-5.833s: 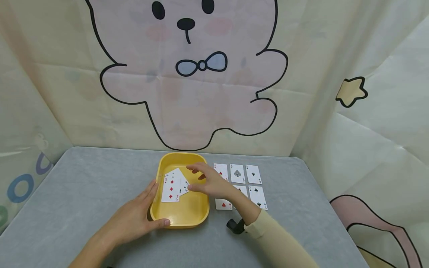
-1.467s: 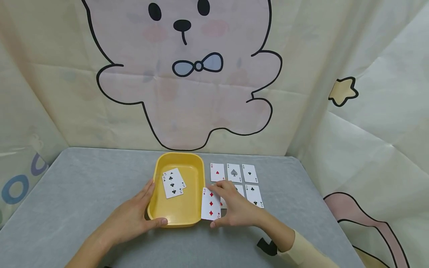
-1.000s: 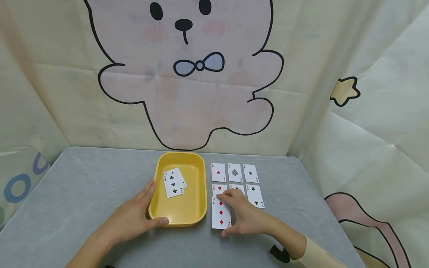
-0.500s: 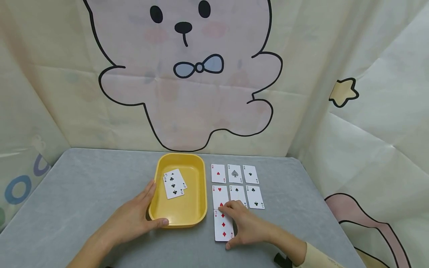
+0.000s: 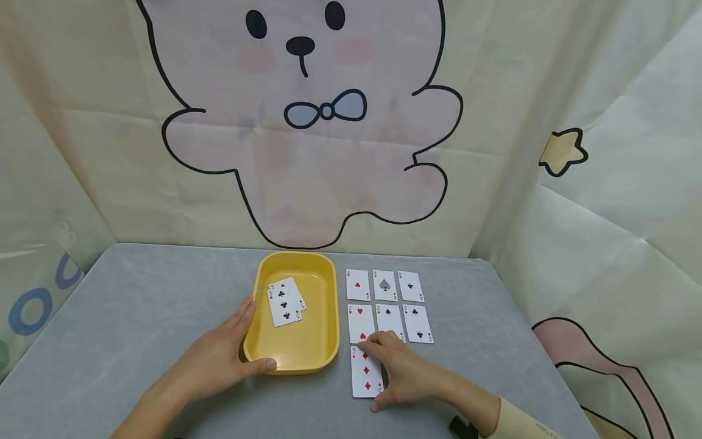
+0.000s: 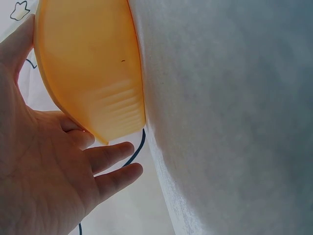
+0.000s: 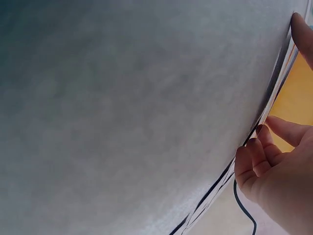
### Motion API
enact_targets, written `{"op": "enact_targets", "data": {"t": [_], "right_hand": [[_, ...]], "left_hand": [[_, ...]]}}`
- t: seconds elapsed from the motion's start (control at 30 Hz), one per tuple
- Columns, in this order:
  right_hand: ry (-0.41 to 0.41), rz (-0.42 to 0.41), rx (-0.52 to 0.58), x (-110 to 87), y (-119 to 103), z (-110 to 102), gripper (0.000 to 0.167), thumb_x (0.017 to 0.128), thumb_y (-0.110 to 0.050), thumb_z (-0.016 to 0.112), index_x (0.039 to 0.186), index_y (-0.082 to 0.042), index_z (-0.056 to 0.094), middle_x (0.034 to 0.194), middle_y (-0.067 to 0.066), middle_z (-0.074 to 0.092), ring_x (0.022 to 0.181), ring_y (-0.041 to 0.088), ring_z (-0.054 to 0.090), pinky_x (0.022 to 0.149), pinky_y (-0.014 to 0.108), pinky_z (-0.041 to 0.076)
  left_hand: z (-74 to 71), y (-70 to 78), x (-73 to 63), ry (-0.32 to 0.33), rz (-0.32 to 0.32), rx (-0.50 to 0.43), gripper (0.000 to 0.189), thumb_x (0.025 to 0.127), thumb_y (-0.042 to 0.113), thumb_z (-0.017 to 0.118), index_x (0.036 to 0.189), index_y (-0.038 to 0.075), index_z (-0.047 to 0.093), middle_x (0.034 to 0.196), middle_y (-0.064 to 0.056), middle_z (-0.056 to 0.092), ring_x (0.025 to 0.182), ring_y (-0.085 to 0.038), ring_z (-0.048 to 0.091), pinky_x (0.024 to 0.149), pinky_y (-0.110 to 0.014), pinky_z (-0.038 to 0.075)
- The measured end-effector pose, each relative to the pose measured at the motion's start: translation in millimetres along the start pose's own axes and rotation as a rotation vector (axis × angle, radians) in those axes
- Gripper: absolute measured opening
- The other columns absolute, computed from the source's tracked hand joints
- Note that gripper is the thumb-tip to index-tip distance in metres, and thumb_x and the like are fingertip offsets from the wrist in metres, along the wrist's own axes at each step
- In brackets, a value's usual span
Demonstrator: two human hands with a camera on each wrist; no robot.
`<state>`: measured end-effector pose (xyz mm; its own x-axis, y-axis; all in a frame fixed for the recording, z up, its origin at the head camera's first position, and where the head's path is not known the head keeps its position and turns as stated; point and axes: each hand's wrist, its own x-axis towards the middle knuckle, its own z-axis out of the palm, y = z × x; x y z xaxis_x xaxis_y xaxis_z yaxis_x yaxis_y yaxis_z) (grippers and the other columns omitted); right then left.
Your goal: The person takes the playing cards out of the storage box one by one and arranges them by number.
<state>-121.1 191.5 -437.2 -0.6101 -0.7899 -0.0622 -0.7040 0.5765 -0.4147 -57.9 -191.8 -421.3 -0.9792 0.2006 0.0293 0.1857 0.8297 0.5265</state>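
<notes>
My left hand [image 5: 219, 356] holds the near left corner of a yellow tray [image 5: 304, 350], thumb on the front rim and fingers along the left side. Inside the tray, overlapping playing cards [image 5: 283, 306] lie face up, a three of clubs on top. At the right, my right hand [image 5: 403, 369] holds a three of diamonds [image 5: 362, 381] by its edges, index finger at the top and thumb near the lower right corner. This card lies just below the two of hearts [image 5: 359, 320]. In the right wrist view, the right hand [image 7: 279, 169] is low over the table and the card shows only edge-on.
Two rows of face-up cards stand right of the tray: ace of hearts [image 5: 358, 285], ace of spades [image 5: 385, 285] and ace of clubs [image 5: 411, 286] above, twos below. The two of spades [image 5: 388, 318] is partly covered by the right hand. A printed curtain [image 5: 329, 189] rises behind the grey table [image 5: 137, 305].
The right hand took the three of diamonds out of the tray, carried it right, and slid it toward me below the two of hearts. The left hand stayed on the tray.
</notes>
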Motion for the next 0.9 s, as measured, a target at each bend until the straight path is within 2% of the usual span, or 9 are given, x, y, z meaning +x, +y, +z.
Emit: {"op": "enact_targets", "data": {"t": [0.2,0.37,0.63,0.9], "right_hand": [[-0.005,0.019,-0.005,0.2,1,-2,0.103,0.065,-0.045,0.100,0.150,-0.009,0.053,0.137,-0.003,0.050,0.125,0.015,0.043,0.107,0.036,0.045],[0.019,0.045,0.011,5.8,0,-18,0.101,0.069,-0.043,0.099,0.151,-0.007,0.052,0.141,-0.001,0.049,0.130,0.019,0.043,0.110,0.041,0.044],[0.028,0.093,0.059,25.1,-10,-49,0.087,0.084,-0.036,0.090,0.156,-0.011,0.048,0.150,0.005,0.045,0.140,0.024,0.041,0.112,0.045,0.046],[0.010,0.110,0.129,48.8,-24,-62,0.081,0.089,-0.036,0.086,0.157,-0.016,0.047,0.154,0.007,0.043,0.142,0.026,0.041,0.111,0.048,0.047]], "left_hand": [[0.4,-0.2,-0.1,-0.005,-0.002,0.004,0.123,0.083,0.080,0.068,0.167,0.003,0.021,0.173,-0.015,0.021,0.146,-0.044,0.043,0.107,-0.062,0.045],[-0.4,0.0,-0.6,-0.008,-0.007,0.001,0.123,0.083,0.080,0.068,0.167,0.003,0.021,0.172,-0.015,0.021,0.146,-0.044,0.043,0.107,-0.063,0.045],[-2.4,0.3,-0.6,-0.011,-0.013,-0.003,0.124,0.082,0.080,0.068,0.167,0.004,0.020,0.172,-0.016,0.022,0.146,-0.045,0.042,0.107,-0.064,0.044],[-2.2,0.7,-0.5,0.003,-0.004,0.003,0.123,0.082,0.079,0.069,0.167,0.005,0.020,0.173,-0.015,0.022,0.145,-0.045,0.044,0.106,-0.063,0.045]]}}
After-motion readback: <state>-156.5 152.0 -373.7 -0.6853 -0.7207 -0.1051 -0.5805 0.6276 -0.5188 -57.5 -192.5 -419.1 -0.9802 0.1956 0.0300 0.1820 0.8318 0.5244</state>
